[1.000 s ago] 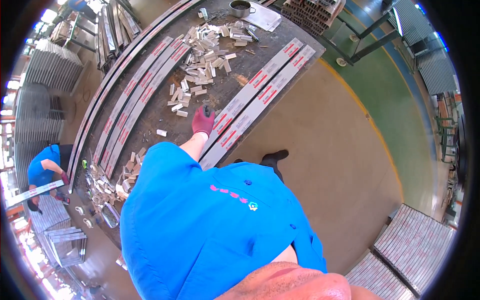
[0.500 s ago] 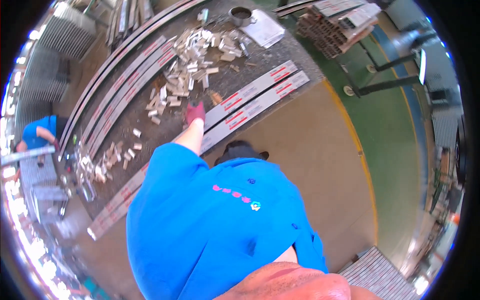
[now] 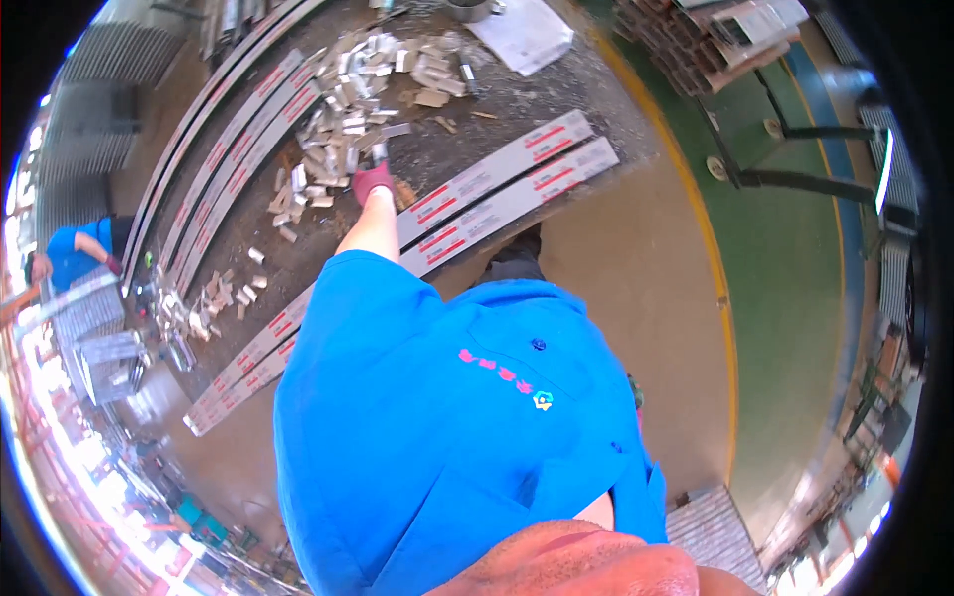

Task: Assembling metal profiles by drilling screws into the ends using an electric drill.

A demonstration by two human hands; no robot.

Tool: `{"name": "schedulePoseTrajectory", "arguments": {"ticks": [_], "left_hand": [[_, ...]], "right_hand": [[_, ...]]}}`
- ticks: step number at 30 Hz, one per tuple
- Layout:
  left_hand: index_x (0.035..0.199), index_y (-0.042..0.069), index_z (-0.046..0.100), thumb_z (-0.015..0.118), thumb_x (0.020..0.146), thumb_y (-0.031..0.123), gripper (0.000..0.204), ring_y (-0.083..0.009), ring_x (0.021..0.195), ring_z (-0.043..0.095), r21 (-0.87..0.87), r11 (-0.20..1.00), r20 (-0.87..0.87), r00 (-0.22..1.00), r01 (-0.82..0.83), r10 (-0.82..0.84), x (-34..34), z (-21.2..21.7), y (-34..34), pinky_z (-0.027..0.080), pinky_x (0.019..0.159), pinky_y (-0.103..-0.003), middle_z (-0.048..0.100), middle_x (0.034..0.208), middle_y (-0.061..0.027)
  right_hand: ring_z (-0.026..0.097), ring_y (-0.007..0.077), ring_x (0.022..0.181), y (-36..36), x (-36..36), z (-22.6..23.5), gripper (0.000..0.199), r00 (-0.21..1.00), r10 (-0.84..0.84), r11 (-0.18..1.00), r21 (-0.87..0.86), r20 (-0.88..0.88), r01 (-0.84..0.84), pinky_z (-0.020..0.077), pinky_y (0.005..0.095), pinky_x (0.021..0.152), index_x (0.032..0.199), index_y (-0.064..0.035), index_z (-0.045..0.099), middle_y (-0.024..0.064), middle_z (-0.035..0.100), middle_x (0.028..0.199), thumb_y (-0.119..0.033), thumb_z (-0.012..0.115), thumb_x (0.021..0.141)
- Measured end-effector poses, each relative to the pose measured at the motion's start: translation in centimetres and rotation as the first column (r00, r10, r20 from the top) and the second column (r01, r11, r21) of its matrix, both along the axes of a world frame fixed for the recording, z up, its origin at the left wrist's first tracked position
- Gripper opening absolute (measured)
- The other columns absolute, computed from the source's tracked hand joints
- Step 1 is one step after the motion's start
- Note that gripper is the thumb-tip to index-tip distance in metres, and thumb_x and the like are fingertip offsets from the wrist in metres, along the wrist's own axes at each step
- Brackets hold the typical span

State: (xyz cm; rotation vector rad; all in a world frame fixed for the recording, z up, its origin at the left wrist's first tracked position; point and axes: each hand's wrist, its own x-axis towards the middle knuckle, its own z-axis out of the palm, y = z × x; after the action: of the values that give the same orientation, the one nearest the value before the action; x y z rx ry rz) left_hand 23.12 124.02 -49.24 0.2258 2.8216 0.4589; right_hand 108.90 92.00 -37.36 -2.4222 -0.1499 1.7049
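My left hand (image 3: 373, 182), in a dark pink glove, reaches over the dark workbench (image 3: 328, 233). Its fingers close around a short silvery metal offcut (image 3: 379, 152) at the near edge of a pile of offcuts (image 3: 348, 99). Just right of the hand lie two long grey profiles (image 3: 477, 194) with red-marked wrapping, running along the bench's near edge. Beside the right side of my blue shirt, a sliver of dark green and pink (image 3: 637, 392) shows, apparently my right hand; its fingers are hidden.
More wrapped profiles (image 3: 234, 164) lie along the far left, with a smaller heap of offcuts (image 3: 204, 303) near them. White papers (image 3: 522, 35) and a metal cup (image 3: 467, 8) sit at the back. A rack of brown profiles (image 3: 686, 45) stands at right. A co-worker in blue (image 3: 79, 256) handles a long bar.
My left hand has moved forward from beside the profiles to the offcuts, and its spread fingers have closed on one. A sliver has appeared at my right side. The co-worker's bar has shifted.
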Motion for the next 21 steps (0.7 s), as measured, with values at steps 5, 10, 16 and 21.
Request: {"name": "schedulePoseTrajectory", "arguments": {"ticks": [5, 10, 16, 21], "left_hand": [[0.112, 0.004, 0.080, 0.089, 0.076, 0.052, 0.060, -0.0360, 0.114, 0.074, 0.056, 0.992, -0.040, 0.993, 0.109, -0.107, -0.2, -1.5, 0.1, 0.056, 0.102, -0.046, 0.078, 0.118, -0.0212], [0.124, 0.008, 0.075, 0.089, 0.077, 0.039, 0.058, -0.0357, 0.119, 0.072, 0.005, 0.973, 0.031, 0.972, 0.231, -0.231, 1.4, 0.0, 1.0, 0.056, 0.101, -0.047, 0.076, 0.124, -0.0186], [0.139, 0.010, 0.063, 0.085, 0.078, 0.039, 0.071, -0.0410, 0.123, 0.069, 0.043, 0.962, -0.044, 0.963, 0.268, -0.266, 8.4, 3.6, 4.6, 0.054, 0.103, -0.053, 0.073, 0.131, -0.0206], [0.123, 0.008, 0.071, 0.079, 0.089, 0.025, 0.038, -0.0289, 0.106, 0.076, 0.500, 0.724, 0.088, 0.803, 0.476, -0.589, 17.6, 6.9, 10.3, 0.058, 0.095, -0.040, 0.078, 0.114, -0.0186]], "right_hand": [[0.071, 0.0277, 0.109, -0.6, -1.9, 6.8, 0.045, 0.987, -0.129, 0.991, -0.018, 0.097, 0.131, 0.0565, 0.0409, 0.092, 0.131, -0.0091, 0.073, 0.0119, 0.076, 0.116, -0.014, 0.077, 0.086], [0.070, 0.0273, 0.110, 0.0, -3.5, 7.9, 0.045, 0.976, -0.180, 0.983, -0.018, 0.125, 0.184, 0.0564, 0.0408, 0.093, 0.131, -0.0091, 0.072, 0.0117, 0.076, 0.117, -0.014, 0.077, 0.087], [0.070, 0.0268, 0.110, 2.1, -3.8, 8.0, 0.045, 0.976, -0.173, 0.984, -0.015, 0.133, 0.176, 0.0562, 0.0406, 0.093, 0.131, -0.0091, 0.072, 0.0116, 0.076, 0.117, -0.014, 0.078, 0.087], [0.070, 0.0263, 0.110, 4.9, -2.7, 8.3, 0.046, 0.986, -0.109, 0.993, -0.022, 0.123, 0.112, 0.0561, 0.0405, 0.093, 0.132, -0.0092, 0.072, 0.0115, 0.076, 0.117, -0.015, 0.078, 0.087]]}}
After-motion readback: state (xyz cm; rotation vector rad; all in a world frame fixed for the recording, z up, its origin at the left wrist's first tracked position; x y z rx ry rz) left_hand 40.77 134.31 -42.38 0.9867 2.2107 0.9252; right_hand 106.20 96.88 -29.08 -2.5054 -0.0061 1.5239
